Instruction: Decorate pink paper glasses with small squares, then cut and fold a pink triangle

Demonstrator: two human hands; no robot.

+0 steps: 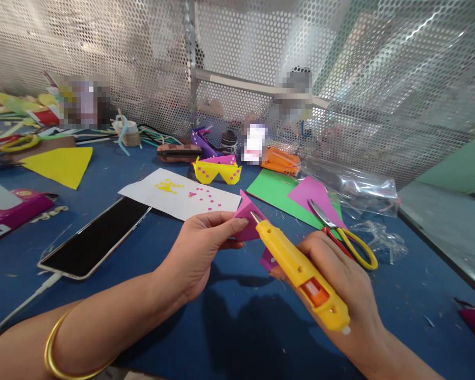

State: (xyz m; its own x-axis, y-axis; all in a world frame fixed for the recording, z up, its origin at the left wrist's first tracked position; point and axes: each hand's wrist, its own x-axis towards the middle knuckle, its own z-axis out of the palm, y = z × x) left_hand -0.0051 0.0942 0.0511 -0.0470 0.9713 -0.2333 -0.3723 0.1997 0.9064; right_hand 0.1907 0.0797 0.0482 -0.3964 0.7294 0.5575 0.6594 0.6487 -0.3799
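My left hand pinches a folded piece of magenta paper between thumb and fingers. In my right hand is a yellow glue gun, its metal tip at the magenta paper close to my left thumb; whether it touches cannot be told. A lower magenta piece with a pale square shows by my right fingertips, partly hidden behind the glue gun. Beyond my hands lie a white sheet with small yellow and pink squares, and yellow paper glasses dotted with pink squares.
Scissors lie on magenta and green sheets at the right, near clear plastic wrap. A charging black-screened phone and yellow paper are at the left. A perforated metal panel stands behind the blue table.
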